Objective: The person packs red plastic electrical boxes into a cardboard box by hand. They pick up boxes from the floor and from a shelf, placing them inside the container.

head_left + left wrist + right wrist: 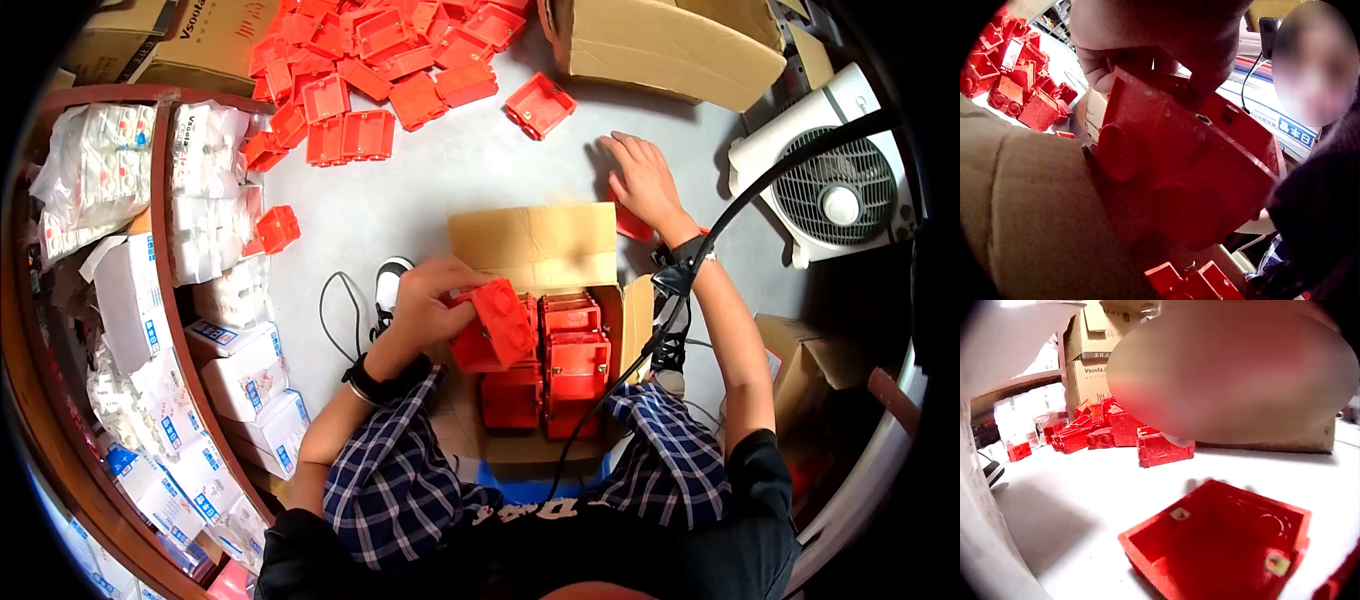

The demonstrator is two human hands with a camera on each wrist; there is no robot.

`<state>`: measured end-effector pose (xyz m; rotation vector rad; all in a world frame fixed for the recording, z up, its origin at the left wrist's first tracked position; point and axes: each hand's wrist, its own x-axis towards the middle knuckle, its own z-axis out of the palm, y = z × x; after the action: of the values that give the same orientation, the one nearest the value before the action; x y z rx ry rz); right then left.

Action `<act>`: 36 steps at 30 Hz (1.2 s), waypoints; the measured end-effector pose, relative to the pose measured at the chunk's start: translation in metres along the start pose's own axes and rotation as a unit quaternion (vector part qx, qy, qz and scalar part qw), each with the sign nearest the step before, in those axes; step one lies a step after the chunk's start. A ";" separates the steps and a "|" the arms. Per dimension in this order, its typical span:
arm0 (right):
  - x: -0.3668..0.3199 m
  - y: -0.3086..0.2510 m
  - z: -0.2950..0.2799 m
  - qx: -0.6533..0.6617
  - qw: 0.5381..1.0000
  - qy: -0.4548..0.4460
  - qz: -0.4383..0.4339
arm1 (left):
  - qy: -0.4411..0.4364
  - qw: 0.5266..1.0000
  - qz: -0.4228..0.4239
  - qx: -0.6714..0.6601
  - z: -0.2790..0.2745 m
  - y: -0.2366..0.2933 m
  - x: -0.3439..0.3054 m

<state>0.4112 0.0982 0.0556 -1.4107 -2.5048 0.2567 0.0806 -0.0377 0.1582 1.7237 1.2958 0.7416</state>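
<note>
My left hand [428,302] pinches a red electrical junction box [497,325] by its edge, fingers over the rim, above a cardboard carton [535,245]. In the left wrist view the held junction box [1166,162] is tilted, its round knockouts facing the camera. Inside the carton stand red junction boxes [578,365] in two rows. Right of the carton, my right hand [648,180] reaches forward with fingers extended over another red junction box [630,222]. That one [1210,550] lies open side up on the floor in the right wrist view.
A heap of red junction boxes [385,60] covers the floor ahead, with a single one [540,105] apart. A larger carton [670,50] stands at the back, a fan [835,185] at right. Shelves [165,200] with bagged goods line the left. A black cable [745,215] crosses in front.
</note>
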 end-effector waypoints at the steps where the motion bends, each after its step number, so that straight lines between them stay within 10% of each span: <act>1: 0.007 -0.001 -0.001 0.000 1.000 0.000 -0.002 | -0.015 1.000 0.002 -0.012 0.000 -0.002 0.001; 25: 0.054 -0.015 0.017 -0.039 0.998 0.023 -0.048 | -0.124 0.991 -0.056 0.002 0.002 0.009 0.018; 36: 0.058 -0.020 0.006 0.210 0.972 0.084 0.059 | -0.156 0.987 -0.022 0.025 0.002 0.012 0.031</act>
<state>0.3643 0.1380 0.0626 -1.3399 -2.0758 0.6227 0.0968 -0.0101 0.1672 1.7639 1.1395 0.3964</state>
